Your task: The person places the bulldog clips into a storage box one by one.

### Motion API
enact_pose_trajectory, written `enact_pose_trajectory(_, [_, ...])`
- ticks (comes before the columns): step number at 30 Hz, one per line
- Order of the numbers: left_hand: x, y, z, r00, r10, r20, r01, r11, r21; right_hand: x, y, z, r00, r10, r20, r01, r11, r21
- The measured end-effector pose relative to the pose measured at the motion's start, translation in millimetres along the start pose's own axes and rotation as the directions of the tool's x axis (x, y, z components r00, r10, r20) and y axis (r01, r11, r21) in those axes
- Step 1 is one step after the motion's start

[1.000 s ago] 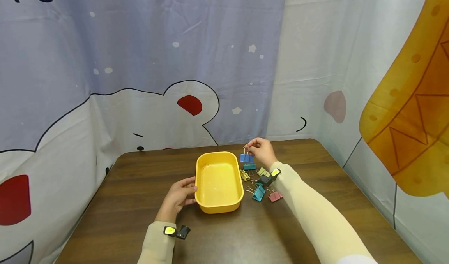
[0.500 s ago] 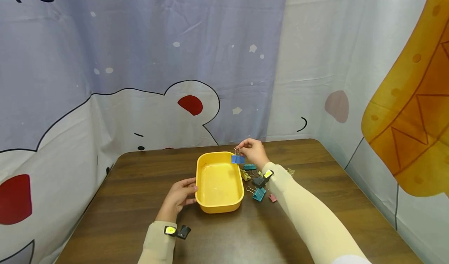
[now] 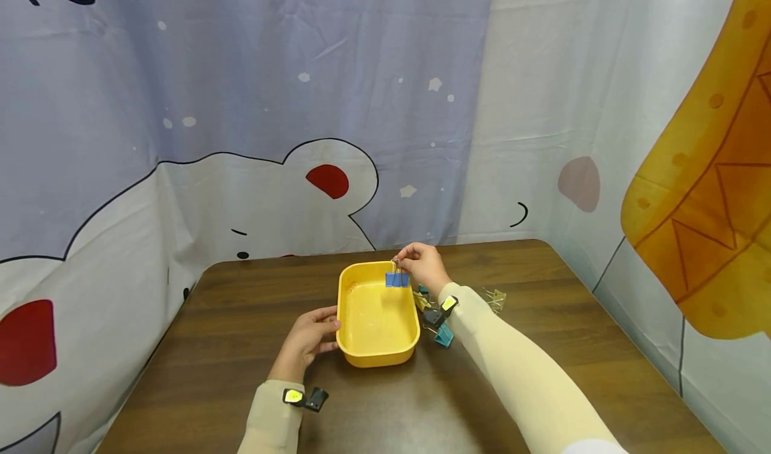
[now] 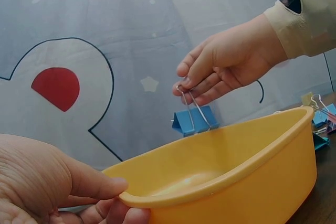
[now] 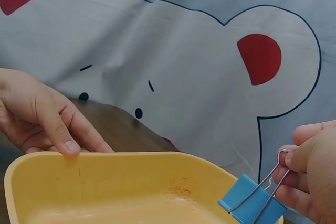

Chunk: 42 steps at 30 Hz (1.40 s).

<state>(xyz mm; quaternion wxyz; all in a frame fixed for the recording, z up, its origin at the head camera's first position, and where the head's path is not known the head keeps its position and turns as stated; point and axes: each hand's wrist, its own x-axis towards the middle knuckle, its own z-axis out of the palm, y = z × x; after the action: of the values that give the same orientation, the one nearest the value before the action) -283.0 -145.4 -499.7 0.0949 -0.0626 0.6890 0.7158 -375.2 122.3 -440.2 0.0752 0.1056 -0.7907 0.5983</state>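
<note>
My right hand (image 3: 424, 266) pinches a blue binder clip (image 3: 397, 280) by its wire handles, between thumb and fingertips. The clip hangs body down over the far right part of a yellow plastic bin (image 3: 376, 359). In the right wrist view the blue binder clip (image 5: 252, 201) overlaps the bin's edge, its wire loops running up to the fingers. My left hand (image 3: 308, 340) grips the bin's left side. In the left wrist view its thumb (image 4: 100, 181) lies at the rim with the fingers curled below, outside the wall. Orange-brown specks mark the bin's inside.
Right of the bin, several more binder clips lie on the wooden table (image 3: 241, 347), partly hidden by my right arm. A teal clip (image 3: 444, 335), a gold clip (image 3: 421, 301) and a pale yellow clip (image 3: 496, 299) show. A printed curtain (image 3: 271, 193) hangs behind the table.
My right hand has carried the blue binder clip leftward, from beside the bin to over its far right part. My left hand and the bin have stayed in place.
</note>
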Motion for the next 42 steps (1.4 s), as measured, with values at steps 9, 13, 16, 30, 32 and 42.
enact_pose_trajectory(9, [-0.3, 0.6, 0.4, 1.0, 0.004, -0.001, -0.004, 1.0, 0.0, 1.3, 5.2, 8.6, 0.999, 0.016, 0.028, -0.016, 1.0, -0.001])
enact_pose_trajectory(13, [0.4, 0.0, 0.2, 1.0, 0.005, 0.0, -0.005, 1.0, 0.001, -0.2, 8.6, 11.1, 0.999, 0.031, 0.03, -0.03, 0.999, -0.022])
enact_pose_trajectory(16, [0.7, -0.5, 0.1, 1.0, 0.004, 0.0, -0.004, 1.0, 0.002, -2.0, 12.1, 12.9, 0.999, 0.03, 0.024, -0.029, 0.999, -0.039])
enact_pose_trajectory(30, [-0.5, 1.3, 0.4, 1.0, -0.001, 0.001, 0.001, 1.0, 0.0, -9.3, 15.0, 17.3, 0.998, 0.055, 0.019, -0.054, 0.997, -0.057])
enact_pose_trajectory(32, [-0.4, 1.3, 0.4, 1.0, 0.0, 0.001, 0.0, 1.0, 0.002, -9.1, 15.1, 17.5, 0.998, 0.06, 0.025, -0.058, 0.997, -0.054])
enact_pose_trajectory(42, [-2.2, 1.6, 0.1, 1.0, -0.005, 0.001, 0.005, 1.0, 0.009, -7.1, 18.8, 13.3, 1.0, 0.008, 0.012, -0.007, 0.996, -0.088])
